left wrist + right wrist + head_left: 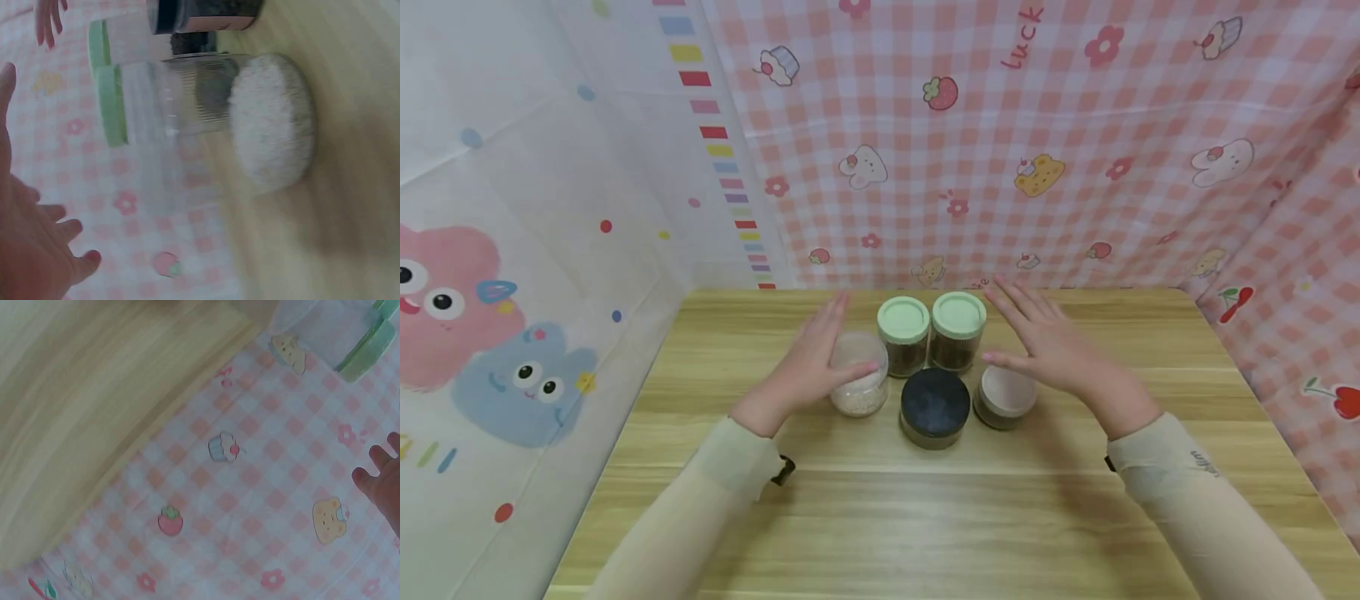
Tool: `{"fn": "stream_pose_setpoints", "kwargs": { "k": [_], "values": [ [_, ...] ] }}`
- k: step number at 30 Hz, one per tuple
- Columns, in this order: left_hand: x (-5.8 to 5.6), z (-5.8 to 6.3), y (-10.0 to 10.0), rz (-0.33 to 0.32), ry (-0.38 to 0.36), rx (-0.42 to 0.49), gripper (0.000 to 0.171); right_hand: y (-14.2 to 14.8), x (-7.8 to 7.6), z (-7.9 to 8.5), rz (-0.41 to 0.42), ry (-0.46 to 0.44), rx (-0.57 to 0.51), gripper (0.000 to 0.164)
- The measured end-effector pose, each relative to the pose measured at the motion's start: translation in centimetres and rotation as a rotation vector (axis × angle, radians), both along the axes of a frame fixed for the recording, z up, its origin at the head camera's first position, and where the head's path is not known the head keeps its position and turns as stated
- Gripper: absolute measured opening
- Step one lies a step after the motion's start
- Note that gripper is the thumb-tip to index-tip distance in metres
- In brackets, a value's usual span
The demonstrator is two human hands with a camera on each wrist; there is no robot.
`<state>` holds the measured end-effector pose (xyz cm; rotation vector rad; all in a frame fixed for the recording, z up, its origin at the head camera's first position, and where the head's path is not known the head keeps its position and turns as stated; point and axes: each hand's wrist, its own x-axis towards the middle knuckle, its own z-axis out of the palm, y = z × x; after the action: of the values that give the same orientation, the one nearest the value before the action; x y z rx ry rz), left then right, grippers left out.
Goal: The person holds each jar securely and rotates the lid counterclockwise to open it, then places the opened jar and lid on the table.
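Note:
My left hand (805,362), fingers extended and thumb spread, hovers over a clear jar (861,402) with white grains in its bottom. The left wrist view shows a gap between that hand and the jar. My right hand (1048,346) is raised with spread fingers above and behind a small jar with a whitish lid (1008,390), holding nothing. Between the hands stand two upright ribbed jars with pale green lids, one at left (903,333) and one at right (958,329), both with dark contents. In front of them sits a wide jar with a black lid (935,404).
The jars stand close together on a wooden table (925,533), near its back edge. Behind it hangs a pink checked cloth (970,133). A white cloth with cartoon figures (565,167) covers the left side.

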<state>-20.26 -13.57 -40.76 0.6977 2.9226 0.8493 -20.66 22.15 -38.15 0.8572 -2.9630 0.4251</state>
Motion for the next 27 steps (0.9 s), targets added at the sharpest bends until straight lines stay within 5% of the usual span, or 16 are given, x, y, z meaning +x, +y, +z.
{"fn": "stream_pose_setpoints", "kwargs": {
  "k": [6,14,20,27],
  "values": [
    [0.8,-2.5,-1.4,0.128,-0.112,0.273,0.128,-2.0,0.1,-1.0,0.045,-0.004,-0.217,0.096],
    [1.6,-5.5,-2.3,0.197,-0.229,0.401,0.130,-6.4,0.7,-1.5,0.104,-0.097,-0.369,0.095],
    [1.6,-7.3,-2.4,0.216,-0.305,0.414,0.122,-10.4,0.7,-1.6,0.176,-0.138,-0.357,0.095],
    [1.5,-8.5,-2.2,0.200,-0.356,0.447,0.114,-15.0,0.6,-1.8,0.224,-0.162,-0.205,0.092]
  ]
}}
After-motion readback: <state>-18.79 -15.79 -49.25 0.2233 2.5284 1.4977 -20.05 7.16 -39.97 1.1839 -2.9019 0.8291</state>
